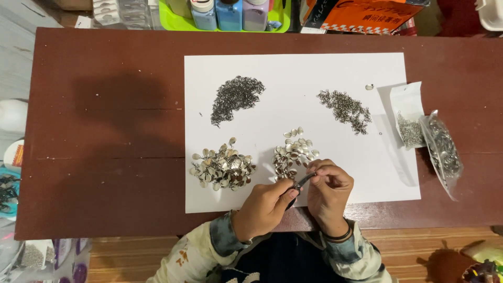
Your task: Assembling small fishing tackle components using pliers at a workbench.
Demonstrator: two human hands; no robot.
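Note:
My left hand (267, 207) grips small dark pliers (301, 183) whose tip points up and right toward my right hand (329, 189). My right hand's fingers pinch something tiny at the plier tip; it is too small to make out. Both hands hover over the near edge of a white paper sheet (293, 68). Just above them lies a pile of shiny shell-shaped pieces (292, 154), with a second such pile (222, 167) to the left. Two heaps of tiny dark metal rings, the left ring heap (236, 97) and the right ring heap (345, 109), sit farther back.
The sheet lies on a dark red-brown table (105, 131). Two clear plastic bags of small metal parts (427, 136) rest at the right. Jars on a green tray (228, 13) and an orange package (361, 13) stand at the back edge.

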